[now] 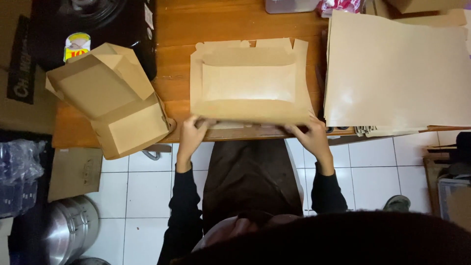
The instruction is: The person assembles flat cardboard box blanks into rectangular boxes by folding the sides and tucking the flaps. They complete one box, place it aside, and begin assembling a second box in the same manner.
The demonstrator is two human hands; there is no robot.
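Both hands, left hand point(190, 132) and right hand point(309, 133), pinch fingers closed on the flat, matte kraft-paper box blank point(250, 81).

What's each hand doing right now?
Left hand: gripping the near edge of the flat cardboard box blank.
Right hand: gripping the same edge.

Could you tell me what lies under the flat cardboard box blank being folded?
The wooden table lies under the box blank. Both hands grip its near edge; anything beneath its middle is covered.

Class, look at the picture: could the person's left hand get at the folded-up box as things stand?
Probably yes: the folded-up box lies beside the left hand with bare table between, though that hand now grips the flat carton.
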